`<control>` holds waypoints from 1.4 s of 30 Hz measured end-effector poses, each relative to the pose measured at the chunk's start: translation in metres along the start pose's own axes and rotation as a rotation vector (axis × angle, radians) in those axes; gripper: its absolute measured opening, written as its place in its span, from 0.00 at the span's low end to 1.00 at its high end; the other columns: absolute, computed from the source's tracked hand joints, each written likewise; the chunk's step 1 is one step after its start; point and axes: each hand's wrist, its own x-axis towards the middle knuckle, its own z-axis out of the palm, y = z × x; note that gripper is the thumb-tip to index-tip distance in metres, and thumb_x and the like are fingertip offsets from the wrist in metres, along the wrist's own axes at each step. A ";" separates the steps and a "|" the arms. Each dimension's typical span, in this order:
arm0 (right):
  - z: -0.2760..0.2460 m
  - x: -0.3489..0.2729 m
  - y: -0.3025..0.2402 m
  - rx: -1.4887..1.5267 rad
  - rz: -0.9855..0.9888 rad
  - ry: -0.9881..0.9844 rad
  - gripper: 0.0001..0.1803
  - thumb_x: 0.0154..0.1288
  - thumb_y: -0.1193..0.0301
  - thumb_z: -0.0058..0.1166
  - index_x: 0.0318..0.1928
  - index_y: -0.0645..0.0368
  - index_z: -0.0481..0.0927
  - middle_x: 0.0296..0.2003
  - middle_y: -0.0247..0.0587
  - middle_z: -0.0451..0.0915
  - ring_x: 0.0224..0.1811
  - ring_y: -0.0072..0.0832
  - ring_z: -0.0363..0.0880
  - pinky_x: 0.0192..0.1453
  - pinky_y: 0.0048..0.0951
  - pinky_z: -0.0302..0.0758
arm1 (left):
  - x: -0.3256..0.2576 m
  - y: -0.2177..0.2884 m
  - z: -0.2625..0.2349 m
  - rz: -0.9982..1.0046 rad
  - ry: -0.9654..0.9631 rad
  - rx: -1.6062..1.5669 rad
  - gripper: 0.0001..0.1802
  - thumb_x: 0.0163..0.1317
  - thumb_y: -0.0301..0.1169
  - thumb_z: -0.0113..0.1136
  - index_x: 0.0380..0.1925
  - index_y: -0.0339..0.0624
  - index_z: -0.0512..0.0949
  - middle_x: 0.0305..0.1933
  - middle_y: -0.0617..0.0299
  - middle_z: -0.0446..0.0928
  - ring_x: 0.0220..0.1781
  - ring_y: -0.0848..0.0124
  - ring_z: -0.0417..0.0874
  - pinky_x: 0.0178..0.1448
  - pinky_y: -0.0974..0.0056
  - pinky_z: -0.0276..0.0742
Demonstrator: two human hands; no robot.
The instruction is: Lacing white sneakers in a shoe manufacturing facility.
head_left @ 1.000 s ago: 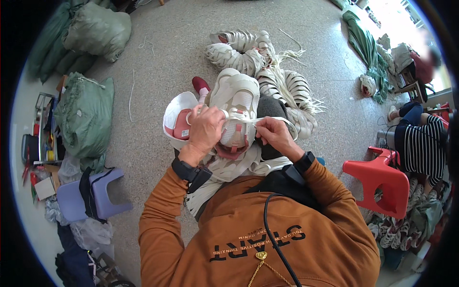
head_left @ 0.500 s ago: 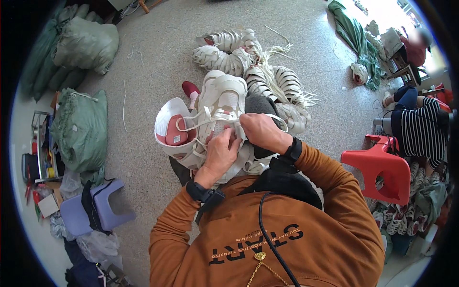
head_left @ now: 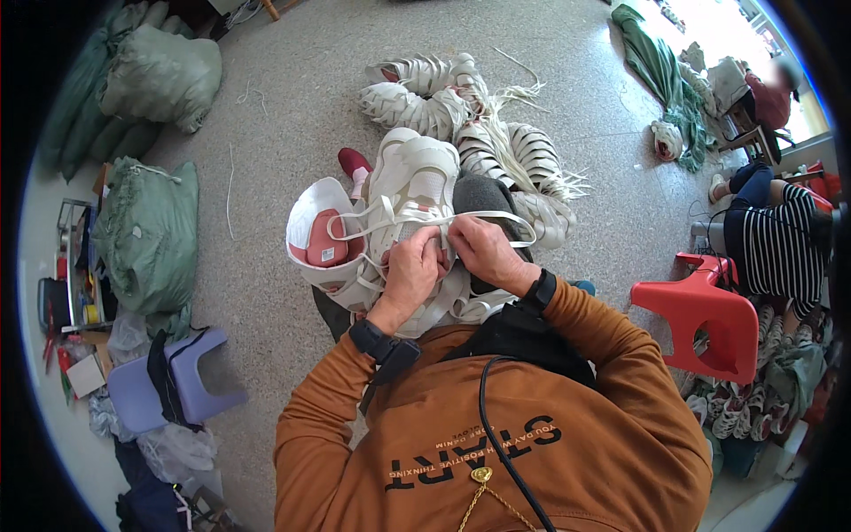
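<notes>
A pale shoe (head_left: 430, 173), with a mesh toe and smooth, rounded overlays, sits just above the centre of the frame. The left hand (head_left: 413, 268) and right hand (head_left: 483, 248) meet at its lacing, fingers bent and nearly together; whether they are clamped on the lace is hidden. Flat white lace (head_left: 362, 215) loops out to either side. Ribbed, curving stacks of pale shoe pieces (head_left: 536, 160) lie upper centre on the speckled floor (head_left: 284, 142). A wrinkled green cloth sack (head_left: 146, 235) slumps at left.
</notes>
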 end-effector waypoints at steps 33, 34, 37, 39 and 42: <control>0.001 0.013 -0.030 -0.040 -0.246 -0.113 0.06 0.63 0.75 0.55 0.40 0.61 0.75 0.34 0.49 0.78 0.38 0.50 0.78 0.41 0.44 0.73 | -0.004 0.015 -0.065 0.538 0.208 0.653 0.12 0.58 0.27 0.64 0.42 0.41 0.79 0.45 0.57 0.76 0.51 0.57 0.78 0.56 0.53 0.73; 0.002 0.012 -0.028 -0.003 -0.211 -0.124 0.05 0.63 0.76 0.56 0.39 0.62 0.75 0.33 0.48 0.77 0.36 0.47 0.79 0.38 0.41 0.74 | 0.001 0.014 -0.061 0.587 0.192 0.722 0.12 0.57 0.26 0.65 0.42 0.41 0.79 0.46 0.57 0.76 0.51 0.57 0.78 0.58 0.54 0.72; 0.000 0.009 -0.029 0.086 -0.123 -0.139 0.05 0.65 0.76 0.57 0.38 0.63 0.75 0.30 0.44 0.77 0.32 0.40 0.79 0.35 0.37 0.75 | 0.016 0.008 -0.054 0.682 0.178 0.817 0.12 0.55 0.25 0.66 0.41 0.43 0.80 0.44 0.60 0.77 0.50 0.60 0.77 0.62 0.53 0.68; -0.006 0.011 -0.034 0.139 -0.067 -0.144 0.05 0.67 0.75 0.56 0.39 0.64 0.76 0.29 0.42 0.77 0.30 0.36 0.80 0.34 0.34 0.75 | 0.021 0.003 -0.056 0.759 0.170 0.860 0.08 0.59 0.29 0.61 0.39 0.44 0.81 0.41 0.62 0.77 0.49 0.62 0.77 0.63 0.51 0.68; -0.010 0.020 -0.045 0.571 0.557 -0.346 0.07 0.71 0.73 0.55 0.41 0.65 0.78 0.27 0.35 0.78 0.27 0.23 0.78 0.31 0.27 0.74 | 0.020 -0.005 -0.056 0.725 0.209 0.785 0.09 0.58 0.27 0.63 0.39 0.45 0.81 0.40 0.64 0.78 0.50 0.62 0.77 0.65 0.50 0.67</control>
